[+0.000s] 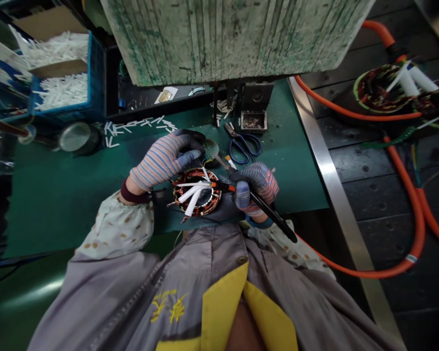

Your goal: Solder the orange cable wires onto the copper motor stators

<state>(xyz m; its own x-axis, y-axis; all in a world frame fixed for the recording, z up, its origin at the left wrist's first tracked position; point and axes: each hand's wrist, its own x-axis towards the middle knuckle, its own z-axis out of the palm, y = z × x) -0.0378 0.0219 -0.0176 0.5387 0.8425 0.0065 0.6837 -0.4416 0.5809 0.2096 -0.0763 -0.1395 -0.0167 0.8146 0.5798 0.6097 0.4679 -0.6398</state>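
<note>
My left hand (pixel 168 160), in a striped glove, reaches over the bench with bent fingers by a small round dish (pixel 211 146); what lies between its fingertips is hidden. My right hand (pixel 258 187), gloved too, is wrapped round a long black-handled soldering iron (pixel 274 214). The iron's metal tip is at the dish. A black lead with an orange band (pixel 219 185) shows beside the right fingers. Below and between the hands sits a ring-shaped copper winding (pixel 197 207), with white sleeves (pixel 192 197) lying across its opening.
Blue-handled scissors (pixel 244 147) lie beyond my right hand, near a small metal stand (pixel 254 121). White tube pieces (pixel 131 126) are scattered before a blue crate (pixel 95 73). A round metal cup (pixel 78 138) stands left. A thick orange cable (pixel 419 229) loops at right near another winding (pixel 373 92).
</note>
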